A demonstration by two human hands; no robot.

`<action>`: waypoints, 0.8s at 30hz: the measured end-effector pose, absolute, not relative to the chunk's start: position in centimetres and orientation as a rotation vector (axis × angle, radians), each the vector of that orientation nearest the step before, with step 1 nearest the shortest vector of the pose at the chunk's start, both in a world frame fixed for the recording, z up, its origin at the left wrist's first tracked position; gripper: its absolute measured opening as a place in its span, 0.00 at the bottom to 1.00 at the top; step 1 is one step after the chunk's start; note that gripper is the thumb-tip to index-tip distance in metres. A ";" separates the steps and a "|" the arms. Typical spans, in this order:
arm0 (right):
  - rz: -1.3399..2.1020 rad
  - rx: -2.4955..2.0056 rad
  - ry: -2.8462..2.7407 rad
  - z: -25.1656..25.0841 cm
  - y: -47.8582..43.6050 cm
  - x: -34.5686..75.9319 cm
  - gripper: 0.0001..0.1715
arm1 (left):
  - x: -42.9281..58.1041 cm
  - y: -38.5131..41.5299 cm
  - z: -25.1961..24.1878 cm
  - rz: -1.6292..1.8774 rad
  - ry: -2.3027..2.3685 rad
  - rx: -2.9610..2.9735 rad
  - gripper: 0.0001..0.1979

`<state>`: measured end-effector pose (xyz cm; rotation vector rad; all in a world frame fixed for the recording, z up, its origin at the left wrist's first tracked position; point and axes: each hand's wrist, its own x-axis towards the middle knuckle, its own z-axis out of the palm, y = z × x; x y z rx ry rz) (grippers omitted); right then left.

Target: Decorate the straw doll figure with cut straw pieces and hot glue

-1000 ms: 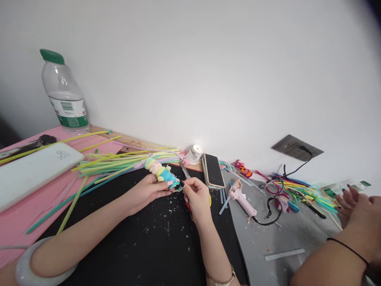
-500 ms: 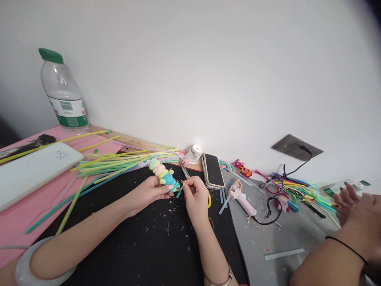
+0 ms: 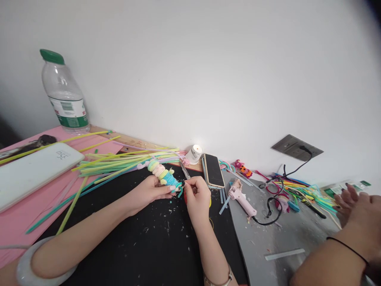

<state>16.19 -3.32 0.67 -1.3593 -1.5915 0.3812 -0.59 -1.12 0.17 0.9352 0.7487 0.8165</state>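
Observation:
My left hand (image 3: 153, 193) grips a fuzzy pipe cleaner figure (image 3: 162, 173), banded in yellow, pale pink and blue, between thumb and fingers. Loose teal ends stick out at its lower right. Just beside those ends my right hand (image 3: 198, 196) is closed in a pinch; what lies between its fingertips is too small to make out. Behind the right hand are scissors (image 3: 185, 170), with part of a red and yellow handle showing past the fingers. Both hands are above the black mat (image 3: 143, 246).
Pipe cleaners (image 3: 119, 162) lie behind the left hand, near a white power bank (image 3: 35, 174) and a bottle (image 3: 66, 95). A paper cup (image 3: 194, 154), phone (image 3: 213, 170) and pink glue gun (image 3: 242, 200) stand or lie rightward. Another person's hand (image 3: 354, 214) is at far right.
My right hand has shifted slightly right, leaving a small gap from the figure's end. My left hand keeps its hold, with the figure moved a little left.

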 end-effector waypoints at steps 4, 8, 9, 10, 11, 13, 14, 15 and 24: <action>0.337 -1.335 -1.626 0.9 -3.4 16.1 0.07 | -0.6 -0.9 0.3 0.871 0.764 0.956 0.11; 0.312 -1.320 -1.670 1.0 -3.5 16.0 0.08 | -0.6 -0.9 0.5 0.926 0.810 0.939 0.09; 0.309 -1.316 -1.682 1.0 -3.5 15.9 0.08 | -0.5 -0.9 0.5 0.942 0.816 0.929 0.09; 0.308 -1.309 -1.694 1.0 -3.5 15.9 0.08 | -0.5 -0.9 0.5 0.958 0.820 0.917 0.09; 0.307 -1.300 -1.705 1.0 -3.6 15.8 0.08 | -0.5 -0.9 0.4 0.973 0.820 0.908 0.09; 0.308 -1.283 -1.726 1.0 -3.6 15.8 0.08 | -0.5 -0.8 0.2 0.998 0.813 0.898 0.09; 0.310 -1.276 -1.733 1.0 -3.6 15.7 0.09 | -0.5 -0.8 0.1 1.006 0.810 0.898 0.10; 0.313 -1.273 -1.739 0.9 -3.6 15.7 0.09 | -0.5 -0.7 0.0 1.012 0.810 0.899 0.10; 0.338 -1.317 -1.718 0.7 -3.6 15.6 0.09 | -0.6 -0.8 0.3 0.976 0.768 0.784 0.09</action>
